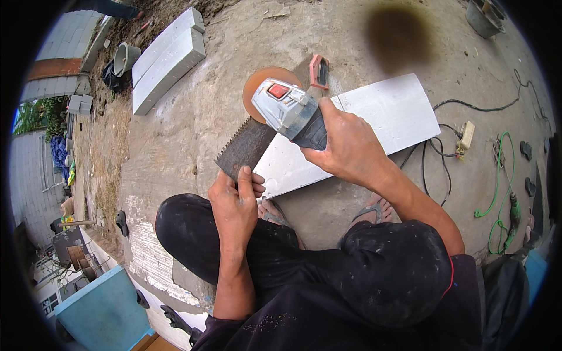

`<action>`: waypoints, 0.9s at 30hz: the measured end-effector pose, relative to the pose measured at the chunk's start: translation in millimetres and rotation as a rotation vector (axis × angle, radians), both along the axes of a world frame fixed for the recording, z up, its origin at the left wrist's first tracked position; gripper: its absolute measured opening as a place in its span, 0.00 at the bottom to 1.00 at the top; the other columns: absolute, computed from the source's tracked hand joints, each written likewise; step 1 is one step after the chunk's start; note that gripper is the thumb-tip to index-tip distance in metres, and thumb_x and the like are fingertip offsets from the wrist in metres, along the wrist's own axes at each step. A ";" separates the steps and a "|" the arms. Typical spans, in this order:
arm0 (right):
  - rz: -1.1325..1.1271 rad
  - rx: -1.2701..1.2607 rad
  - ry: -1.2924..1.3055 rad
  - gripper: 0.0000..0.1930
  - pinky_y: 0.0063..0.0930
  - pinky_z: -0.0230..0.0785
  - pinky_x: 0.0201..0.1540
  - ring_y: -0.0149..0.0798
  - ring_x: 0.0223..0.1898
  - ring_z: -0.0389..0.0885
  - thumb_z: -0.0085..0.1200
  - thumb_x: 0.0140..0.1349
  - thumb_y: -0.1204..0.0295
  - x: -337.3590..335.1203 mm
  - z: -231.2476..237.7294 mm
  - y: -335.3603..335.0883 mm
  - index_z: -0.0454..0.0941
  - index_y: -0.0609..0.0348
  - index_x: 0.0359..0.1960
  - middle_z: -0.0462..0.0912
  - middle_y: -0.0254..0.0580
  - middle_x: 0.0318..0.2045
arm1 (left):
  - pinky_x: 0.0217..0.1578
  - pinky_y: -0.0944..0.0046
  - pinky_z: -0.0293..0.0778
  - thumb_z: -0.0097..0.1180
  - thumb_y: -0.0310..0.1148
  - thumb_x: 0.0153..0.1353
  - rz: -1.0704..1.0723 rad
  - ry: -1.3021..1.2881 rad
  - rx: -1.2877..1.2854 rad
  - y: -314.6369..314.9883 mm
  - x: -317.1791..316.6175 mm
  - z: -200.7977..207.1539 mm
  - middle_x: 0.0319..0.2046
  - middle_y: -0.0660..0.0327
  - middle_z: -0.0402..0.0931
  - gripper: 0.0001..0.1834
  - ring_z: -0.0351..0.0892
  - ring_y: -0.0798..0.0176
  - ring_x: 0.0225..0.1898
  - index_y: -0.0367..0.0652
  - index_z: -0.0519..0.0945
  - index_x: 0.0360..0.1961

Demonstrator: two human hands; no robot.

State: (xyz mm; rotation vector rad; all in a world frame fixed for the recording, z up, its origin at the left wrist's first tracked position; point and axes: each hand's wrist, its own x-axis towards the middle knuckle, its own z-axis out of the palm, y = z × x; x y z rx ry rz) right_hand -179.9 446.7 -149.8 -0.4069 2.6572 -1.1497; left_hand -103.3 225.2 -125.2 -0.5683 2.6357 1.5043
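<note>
My right hand (354, 143) is wrapped round the dark rear body of a grey angle grinder (284, 108). A round orange-brown disc (253, 93) sits at the grinder's head, beside a toothed handsaw blade (244, 149). Fingers and thumb of my left hand (233, 202) pinch the lower end of that blade, its teeth facing left. Beyond the grinder shows the saw's red and black handle (319, 71); the blade's middle is hidden behind the tool. Under both tools lies a long white block (389, 111) with a thin cut line across it.
More white blocks (170, 61) lie at the upper left, near a grey bucket (124, 58). Black cable (468, 105) and a socket block (466, 136) lie right. Farther right is a green drill (514, 213) with a green cord. A blue box (105, 307) stands lower left.
</note>
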 end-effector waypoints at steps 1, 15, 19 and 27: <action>0.001 -0.001 0.001 0.27 0.53 0.80 0.42 0.66 0.38 0.87 0.67 0.55 0.65 -0.2 0.2 -0.2 0.69 0.70 0.48 0.85 0.66 0.34 | 0.28 0.66 0.79 0.52 0.28 0.76 0.001 0.001 -0.001 -0.3 -0.3 0.7 0.27 0.55 0.84 0.11 0.83 0.67 0.27 0.29 0.78 0.39; 0.013 -0.022 0.032 0.25 0.52 0.80 0.40 0.65 0.37 0.87 0.68 0.53 0.68 -0.6 -1.0 2.0 0.68 0.69 0.45 0.84 0.65 0.35 | 0.31 0.66 0.79 0.53 0.29 0.77 -0.040 -0.011 -0.029 -0.1 1.0 1.9 0.28 0.57 0.84 0.12 0.83 0.68 0.28 0.30 0.80 0.38; 0.002 0.000 0.029 0.24 0.53 0.80 0.40 0.65 0.36 0.87 0.68 0.54 0.68 -2.3 1.8 1.2 0.68 0.69 0.43 0.84 0.64 0.33 | 0.31 0.67 0.79 0.53 0.29 0.76 -0.051 -0.003 -0.031 1.5 0.4 1.2 0.28 0.57 0.84 0.12 0.83 0.68 0.28 0.29 0.80 0.38; -0.007 -0.051 0.024 0.25 0.53 0.80 0.40 0.65 0.36 0.87 0.67 0.54 0.66 -0.2 -1.1 0.5 0.69 0.69 0.45 0.85 0.65 0.34 | 0.29 0.67 0.79 0.53 0.28 0.76 -0.039 0.010 -0.054 -2.0 0.9 -1.0 0.27 0.57 0.84 0.12 0.83 0.68 0.27 0.29 0.79 0.36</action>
